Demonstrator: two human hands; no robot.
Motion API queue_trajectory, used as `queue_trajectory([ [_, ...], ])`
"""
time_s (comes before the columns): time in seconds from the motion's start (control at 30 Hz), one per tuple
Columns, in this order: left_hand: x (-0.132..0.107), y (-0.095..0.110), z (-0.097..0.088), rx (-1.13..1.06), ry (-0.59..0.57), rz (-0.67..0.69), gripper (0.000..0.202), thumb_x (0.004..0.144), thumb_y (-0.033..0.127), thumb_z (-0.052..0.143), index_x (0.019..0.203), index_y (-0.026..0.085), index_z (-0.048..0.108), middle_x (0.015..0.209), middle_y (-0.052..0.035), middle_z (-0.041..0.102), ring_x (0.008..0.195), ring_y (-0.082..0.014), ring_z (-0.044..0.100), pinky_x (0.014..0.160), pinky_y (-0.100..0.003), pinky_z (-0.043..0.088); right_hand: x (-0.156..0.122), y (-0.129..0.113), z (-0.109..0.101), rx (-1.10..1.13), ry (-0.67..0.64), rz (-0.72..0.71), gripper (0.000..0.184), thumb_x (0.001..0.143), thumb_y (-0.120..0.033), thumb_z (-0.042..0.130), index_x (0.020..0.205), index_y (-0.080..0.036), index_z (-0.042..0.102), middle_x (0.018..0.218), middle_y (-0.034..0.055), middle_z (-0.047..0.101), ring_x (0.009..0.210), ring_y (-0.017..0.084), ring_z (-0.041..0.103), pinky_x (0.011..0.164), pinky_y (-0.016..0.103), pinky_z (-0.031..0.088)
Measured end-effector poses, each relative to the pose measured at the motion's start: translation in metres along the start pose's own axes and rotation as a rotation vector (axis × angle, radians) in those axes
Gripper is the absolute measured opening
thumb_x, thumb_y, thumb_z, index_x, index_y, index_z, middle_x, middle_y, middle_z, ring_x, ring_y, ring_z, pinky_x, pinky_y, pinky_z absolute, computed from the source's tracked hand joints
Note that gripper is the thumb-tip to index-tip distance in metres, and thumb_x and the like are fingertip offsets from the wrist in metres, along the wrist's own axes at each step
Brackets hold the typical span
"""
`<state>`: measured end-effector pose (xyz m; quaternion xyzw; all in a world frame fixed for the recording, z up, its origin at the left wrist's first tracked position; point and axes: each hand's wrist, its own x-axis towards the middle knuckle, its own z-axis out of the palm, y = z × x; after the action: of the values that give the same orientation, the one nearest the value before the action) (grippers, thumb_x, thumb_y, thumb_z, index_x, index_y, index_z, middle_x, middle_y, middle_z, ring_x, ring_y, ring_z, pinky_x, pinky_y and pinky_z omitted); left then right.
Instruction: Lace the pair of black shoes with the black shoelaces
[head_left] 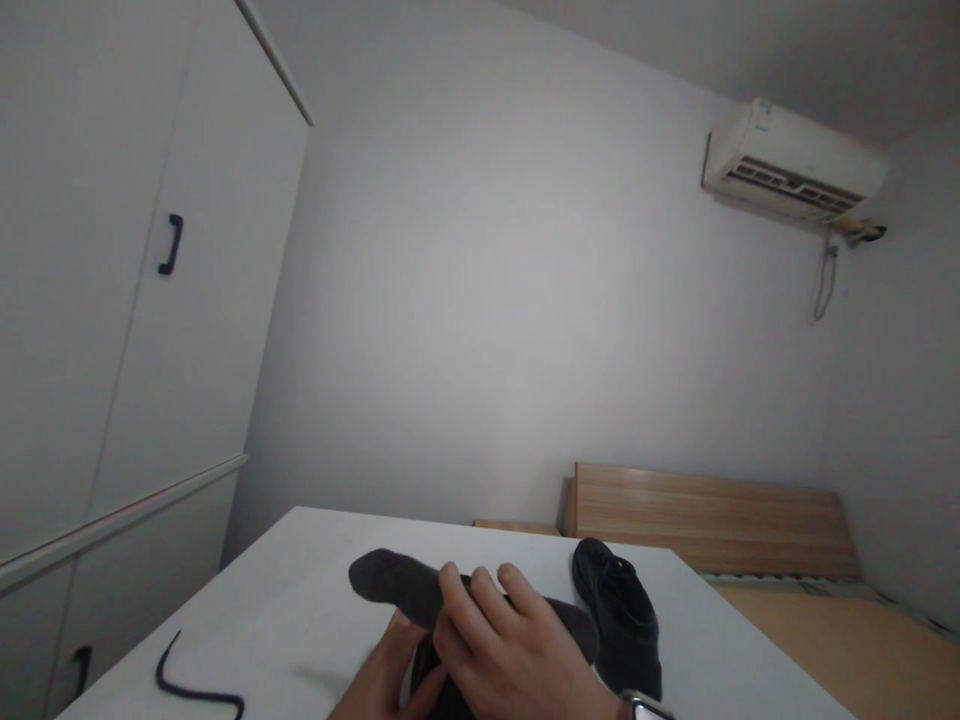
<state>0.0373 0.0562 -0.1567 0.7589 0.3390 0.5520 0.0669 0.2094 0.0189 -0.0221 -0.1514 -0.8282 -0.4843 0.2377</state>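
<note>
Two hands hold one dark sock (397, 585) low in the middle of the frame. The right hand (510, 650) is closed over it; the left hand (382, 680) pinches underneath. It looks partly folded. A black shoe (619, 615) sits right of it on the tabletop (300, 600), a black lace (191, 685) lower left.

My hands are bare, no sleeves visible; silver-edged watch (643, 706) with a dark face on my right wrist.
</note>
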Motion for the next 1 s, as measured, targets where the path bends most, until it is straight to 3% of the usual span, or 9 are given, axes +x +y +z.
queue_trajectory([
  [0.13,0.001,-0.022,-0.005,-0.08,-0.044,-0.089,0.035,0.09,0.038,0.063,0.124,0.027,0.062,0.118,-0.0095,0.067,0.106,-0.0283,0.064,0.084,-0.039,0.06,-0.009,0.011,-0.006,0.024,-0.1,0.076,0.011,0.094,-0.021,0.055,0.099,-0.015,0.064,0.119,0.0151,0.064,0.091,0.027,0.056,0.079,0.04,0.043],
  [0.3,0.009,-0.019,-0.013,-0.264,-0.137,-0.268,0.034,0.091,0.038,0.059,0.121,0.024,0.066,0.122,-0.0117,0.063,0.114,-0.0281,0.06,0.083,-0.035,0.057,-0.023,0.037,-0.021,0.427,-0.403,0.658,0.024,0.08,-0.005,0.066,0.096,-0.022,0.063,0.115,0.0085,0.06,0.094,0.023,0.062,0.08,0.034,0.048],
  [0.37,0.012,-0.017,-0.014,-0.298,-0.145,-0.339,0.035,0.086,0.036,0.062,0.119,0.023,0.067,0.12,-0.0117,0.063,0.111,-0.0284,0.06,0.082,-0.036,0.056,-0.024,0.049,-0.035,0.63,-0.536,0.816,0.018,0.081,-0.011,0.067,0.094,-0.022,0.064,0.108,0.0051,0.06,0.088,0.019,0.062,0.079,0.031,0.047],
  [0.43,0.014,-0.015,-0.015,-0.321,-0.155,-0.414,0.039,0.081,0.03,0.064,0.119,0.022,0.067,0.117,-0.011,0.062,0.109,-0.0283,0.059,0.082,-0.035,0.054,-0.02,0.059,-0.051,0.762,-0.673,0.876,0.01,0.082,-0.021,0.068,0.092,-0.022,0.066,0.1,0.0031,0.061,0.086,0.019,0.062,0.08,0.031,0.046],
  [0.53,0.016,-0.012,-0.017,-0.391,-0.144,-0.501,0.044,0.073,0.02,0.06,0.116,0.02,0.069,0.112,-0.0094,0.061,0.108,-0.0271,0.057,0.082,-0.032,0.052,-0.01,0.069,-0.074,0.849,-0.883,0.859,0.017,0.079,-0.028,0.066,0.095,-0.023,0.07,0.097,0.0028,0.065,0.086,0.02,0.062,0.077,0.03,0.046],
  [0.63,0.018,-0.01,-0.017,-0.487,-0.131,-0.52,0.05,0.067,0.016,0.054,0.114,0.019,0.069,0.107,-0.0087,0.06,0.104,-0.026,0.056,0.075,-0.03,0.051,0.0,0.071,-0.082,0.853,-1.066,0.833,0.023,0.075,-0.027,0.066,0.097,-0.023,0.074,0.092,0.0033,0.069,0.08,0.02,0.064,0.069,0.027,0.045],
  [0.73,0.019,-0.009,-0.015,-0.507,-0.124,-0.506,0.055,0.061,0.016,0.052,0.114,0.017,0.068,0.106,-0.0094,0.058,0.103,-0.0264,0.055,0.069,-0.028,0.048,0.011,0.068,-0.075,0.849,-1.128,0.779,0.022,0.075,-0.024,0.066,0.093,-0.022,0.078,0.083,0.0033,0.073,0.075,0.018,0.068,0.059,0.022,0.043],
  [0.83,0.021,-0.006,-0.014,-0.512,-0.119,-0.505,0.056,0.06,0.018,0.05,0.113,0.015,0.067,0.108,-0.011,0.056,0.103,-0.0272,0.054,0.07,-0.029,0.048,0.027,0.06,-0.061,0.817,-1.186,0.621,0.021,0.078,-0.018,0.063,0.088,-0.019,0.081,0.074,0.005,0.075,0.068,0.017,0.07,0.048,0.019,0.037],
  [1.0,0.022,0.001,-0.016,-0.494,-0.15,-0.482,0.054,0.063,0.02,0.05,0.114,0.014,0.066,0.11,-0.0122,0.054,0.105,-0.028,0.053,0.075,-0.032,0.049,0.055,0.039,-0.033,0.604,-1.317,0.416,0.016,0.076,-0.016,0.067,0.084,-0.012,0.081,0.076,0.0144,0.077,0.069,0.026,0.075,0.042,0.02,0.039],
])
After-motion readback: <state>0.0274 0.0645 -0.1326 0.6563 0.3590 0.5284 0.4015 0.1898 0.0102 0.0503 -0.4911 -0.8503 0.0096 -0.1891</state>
